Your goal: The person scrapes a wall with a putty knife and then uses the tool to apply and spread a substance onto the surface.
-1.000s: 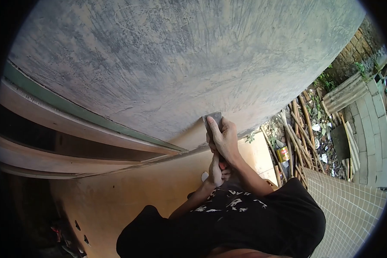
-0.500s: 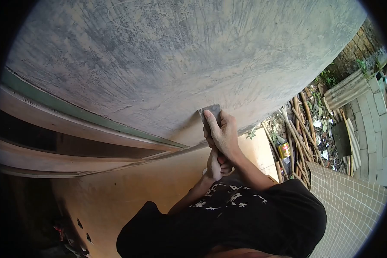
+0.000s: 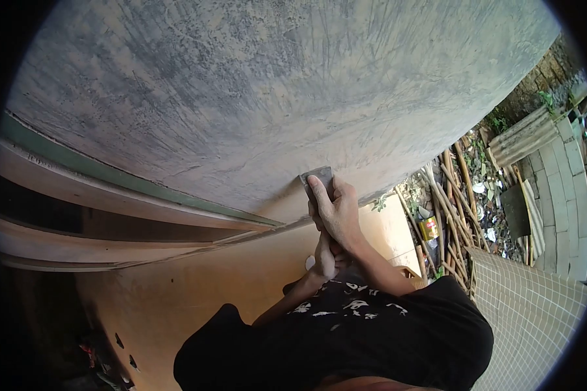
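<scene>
A grey rectangular sanding block [image 3: 318,174] lies against the rough, grey-streaked plaster wall [image 3: 254,98], close to the wall's lower edge. My right hand [image 3: 339,212] is closed around it, thumb stretched along its face and fingers wrapped over the far side. Pale dust coats the skin of both hands. Just below, my left hand [image 3: 326,260] is closed, pressed against the underside of the right hand near its wrist. Its fingers curl partly behind the right forearm, so what they grip is hidden.
A window frame with a green edge [image 3: 137,176] runs along the left. Below it stands an orange wall [image 3: 195,293]. To the right lie bamboo poles [image 3: 453,208], a yellow can [image 3: 428,228], rubble, a grey block wall [image 3: 561,195] and a tiled surface [image 3: 528,319].
Both hands and the sanding block have moved slightly down in the view, towards my body. The grip on the block is the same. The camera has shifted a little.
</scene>
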Demonstrator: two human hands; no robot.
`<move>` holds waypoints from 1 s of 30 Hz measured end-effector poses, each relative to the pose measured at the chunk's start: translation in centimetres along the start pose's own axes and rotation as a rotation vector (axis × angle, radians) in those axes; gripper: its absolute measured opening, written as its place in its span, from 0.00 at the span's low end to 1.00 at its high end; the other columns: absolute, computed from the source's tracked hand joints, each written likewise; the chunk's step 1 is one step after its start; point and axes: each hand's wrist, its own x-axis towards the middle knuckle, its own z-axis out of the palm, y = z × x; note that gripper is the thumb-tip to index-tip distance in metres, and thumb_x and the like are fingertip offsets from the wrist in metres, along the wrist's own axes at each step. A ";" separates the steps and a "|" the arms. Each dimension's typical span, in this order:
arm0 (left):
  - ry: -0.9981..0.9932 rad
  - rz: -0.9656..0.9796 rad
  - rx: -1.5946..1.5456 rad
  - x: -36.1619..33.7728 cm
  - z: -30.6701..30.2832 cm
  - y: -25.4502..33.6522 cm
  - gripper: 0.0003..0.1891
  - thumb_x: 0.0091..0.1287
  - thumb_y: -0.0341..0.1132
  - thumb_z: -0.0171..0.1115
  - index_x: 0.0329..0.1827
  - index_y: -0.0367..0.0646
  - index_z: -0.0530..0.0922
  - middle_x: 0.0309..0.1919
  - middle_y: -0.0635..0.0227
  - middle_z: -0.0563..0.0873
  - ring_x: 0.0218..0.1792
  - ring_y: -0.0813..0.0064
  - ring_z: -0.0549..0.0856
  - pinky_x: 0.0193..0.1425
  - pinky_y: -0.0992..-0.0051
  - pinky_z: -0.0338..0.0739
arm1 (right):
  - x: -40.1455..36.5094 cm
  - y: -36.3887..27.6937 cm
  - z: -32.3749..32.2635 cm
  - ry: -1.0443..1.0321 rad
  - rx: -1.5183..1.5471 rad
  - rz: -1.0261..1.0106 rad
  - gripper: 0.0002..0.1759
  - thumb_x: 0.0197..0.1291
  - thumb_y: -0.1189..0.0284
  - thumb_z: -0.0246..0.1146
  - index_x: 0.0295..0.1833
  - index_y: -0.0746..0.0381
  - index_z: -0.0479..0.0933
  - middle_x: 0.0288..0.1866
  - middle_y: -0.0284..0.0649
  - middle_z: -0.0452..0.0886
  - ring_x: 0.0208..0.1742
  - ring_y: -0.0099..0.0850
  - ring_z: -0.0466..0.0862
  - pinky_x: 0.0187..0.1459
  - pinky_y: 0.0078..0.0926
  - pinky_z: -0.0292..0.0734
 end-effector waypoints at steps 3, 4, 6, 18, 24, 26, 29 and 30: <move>-0.052 -0.008 0.044 0.1 -0.5 0.6 0.33 0.60 0.77 0.34 0.21 0.56 0.66 0.09 0.83 0.58 0.08 0.84 0.56 0.11 0.83 0.45 | 0.0 -0.7 0.5 0.008 0.034 0.065 0.17 0.68 0.63 0.57 0.30 0.64 0.69 0.13 0.33 0.71 0.09 0.18 0.67 0.10 0.17 0.57; -0.161 0.017 0.085 0.1 -0.8 0.9 0.36 0.56 0.80 0.33 0.23 0.56 0.70 0.09 0.83 0.59 0.07 0.84 0.56 0.11 0.84 0.46 | 0.2 -1.4 0.8 0.010 0.042 0.066 0.17 0.68 0.63 0.57 0.30 0.64 0.69 0.13 0.33 0.71 0.09 0.18 0.67 0.10 0.17 0.57; -0.141 0.054 0.097 0.4 -0.9 1.6 0.37 0.56 0.80 0.33 0.23 0.55 0.71 0.09 0.83 0.59 0.07 0.84 0.56 0.11 0.84 0.46 | 0.1 -2.7 1.3 -0.018 0.050 -0.091 0.18 0.68 0.63 0.57 0.30 0.64 0.69 0.13 0.32 0.70 0.09 0.18 0.67 0.10 0.17 0.57; -0.016 0.136 0.117 -1.5 1.4 3.5 0.31 0.63 0.74 0.33 0.21 0.57 0.65 0.09 0.84 0.57 0.07 0.87 0.53 0.10 0.85 0.45 | -0.3 -3.4 2.1 -0.035 0.081 -0.109 0.18 0.67 0.63 0.59 0.28 0.66 0.72 0.13 0.33 0.72 0.12 0.18 0.70 0.12 0.18 0.62; -0.096 0.008 0.051 -1.1 -1.2 2.0 0.39 0.56 0.80 0.31 0.28 0.53 0.74 0.10 0.82 0.60 0.07 0.84 0.54 0.12 0.84 0.44 | -0.3 -2.2 2.2 -0.049 0.045 -0.039 0.19 0.68 0.62 0.57 0.28 0.64 0.69 0.13 0.34 0.70 0.09 0.18 0.66 0.10 0.18 0.57; -0.117 0.053 0.112 -1.2 -0.5 2.7 0.39 0.56 0.81 0.31 0.27 0.53 0.74 0.09 0.82 0.59 0.07 0.84 0.54 0.11 0.84 0.44 | -0.2 -2.5 2.4 -0.049 0.046 -0.075 0.19 0.68 0.62 0.57 0.28 0.64 0.68 0.13 0.34 0.70 0.09 0.18 0.66 0.10 0.18 0.57; -0.061 0.081 0.094 -1.2 -0.2 2.2 0.40 0.56 0.81 0.30 0.27 0.53 0.74 0.09 0.83 0.57 0.07 0.85 0.54 0.11 0.84 0.44 | -0.2 -0.3 1.9 -0.025 0.034 -0.062 0.19 0.68 0.62 0.57 0.28 0.64 0.68 0.13 0.33 0.70 0.09 0.18 0.66 0.10 0.18 0.57; -0.043 0.033 0.065 -1.8 -0.3 1.8 0.34 0.60 0.77 0.32 0.22 0.55 0.67 0.09 0.82 0.57 0.07 0.85 0.53 0.10 0.83 0.44 | -0.4 -0.2 2.1 -0.011 0.030 -0.004 0.19 0.68 0.62 0.57 0.28 0.64 0.68 0.13 0.33 0.70 0.09 0.18 0.66 0.10 0.18 0.58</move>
